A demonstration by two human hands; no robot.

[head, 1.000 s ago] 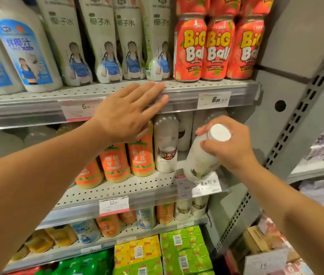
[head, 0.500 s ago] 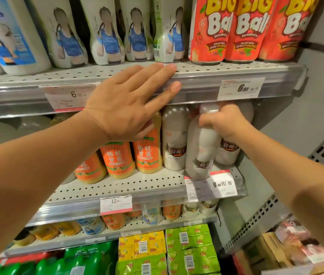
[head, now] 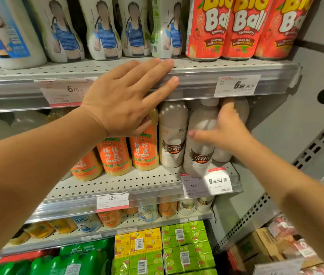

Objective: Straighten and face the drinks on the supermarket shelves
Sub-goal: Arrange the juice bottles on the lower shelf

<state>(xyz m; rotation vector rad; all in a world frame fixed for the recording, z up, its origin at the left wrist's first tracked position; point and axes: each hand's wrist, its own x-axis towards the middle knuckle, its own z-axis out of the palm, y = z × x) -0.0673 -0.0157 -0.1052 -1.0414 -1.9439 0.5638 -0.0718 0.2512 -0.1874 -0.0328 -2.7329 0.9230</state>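
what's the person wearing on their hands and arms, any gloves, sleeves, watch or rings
Nothing shows on either. The left hand and right hand are bare: no gloves, and no rings on the fingers in view. Both forearms are bare as far as the picture's edge, with no sleeve, watch or band at either wrist.

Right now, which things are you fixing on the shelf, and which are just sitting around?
Part of the job:
- front white coconut bottle, right hand on it
- white bottle beside it
- orange bottles
- left hand, resting on the upper shelf edge

Just sitting around:
- red Big Ball cans
- green juice packs
- cardboard boxes
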